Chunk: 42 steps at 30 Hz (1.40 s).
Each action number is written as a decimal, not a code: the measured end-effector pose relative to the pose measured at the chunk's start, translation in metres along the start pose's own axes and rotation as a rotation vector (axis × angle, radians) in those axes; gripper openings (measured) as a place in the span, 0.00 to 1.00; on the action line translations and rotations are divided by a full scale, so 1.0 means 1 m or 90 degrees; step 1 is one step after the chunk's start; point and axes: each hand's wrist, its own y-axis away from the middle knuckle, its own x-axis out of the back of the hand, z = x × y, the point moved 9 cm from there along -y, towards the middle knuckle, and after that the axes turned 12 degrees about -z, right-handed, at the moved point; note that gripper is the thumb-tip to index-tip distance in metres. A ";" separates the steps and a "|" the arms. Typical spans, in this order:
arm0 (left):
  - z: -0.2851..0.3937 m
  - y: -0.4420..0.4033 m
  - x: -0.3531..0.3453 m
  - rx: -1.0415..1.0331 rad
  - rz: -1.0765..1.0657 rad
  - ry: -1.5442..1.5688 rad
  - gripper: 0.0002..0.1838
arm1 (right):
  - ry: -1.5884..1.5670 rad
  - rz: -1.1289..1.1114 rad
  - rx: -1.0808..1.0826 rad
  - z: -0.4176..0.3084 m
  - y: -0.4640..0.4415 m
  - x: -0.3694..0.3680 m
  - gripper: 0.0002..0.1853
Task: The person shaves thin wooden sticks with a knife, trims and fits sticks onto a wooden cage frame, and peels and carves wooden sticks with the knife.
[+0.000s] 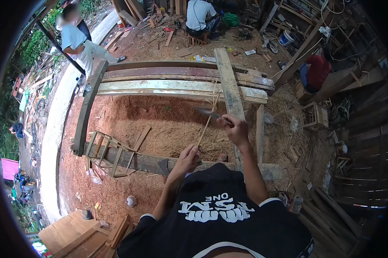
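Note:
My left hand (189,158) is closed around the lower end of a thin pale strip (206,128), which slants up and away from me. My right hand (235,131) grips a knife, its dark blade (207,112) pointing left and lying across the strip. The strip's far end splits into fine curls near the painted beams. Just beyond my right hand runs a worn plank (229,86), laid across the beams. The knife's handle is mostly hidden in my right fist.
Painted beams (159,84) span the far side of a timber frame, with a post (90,107) at left. A small bamboo frame (112,155) leans on the near beam (146,161). People stand at upper left and sit at the top and right. Shavings cover the ground.

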 end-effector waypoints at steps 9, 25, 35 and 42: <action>-0.003 0.000 0.004 0.013 0.024 -0.005 0.15 | 0.152 0.120 0.162 -0.009 0.002 0.015 0.21; -0.009 -0.009 0.017 -0.036 -0.001 -0.050 0.17 | 0.093 0.040 0.022 0.012 -0.013 0.013 0.26; 0.000 -0.005 0.002 0.010 -0.003 -0.018 0.16 | -0.315 -0.140 -0.109 0.061 -0.020 -0.020 0.33; 0.002 -0.008 0.003 -0.011 -0.033 0.050 0.14 | -0.215 -0.083 -0.067 0.046 -0.016 -0.019 0.33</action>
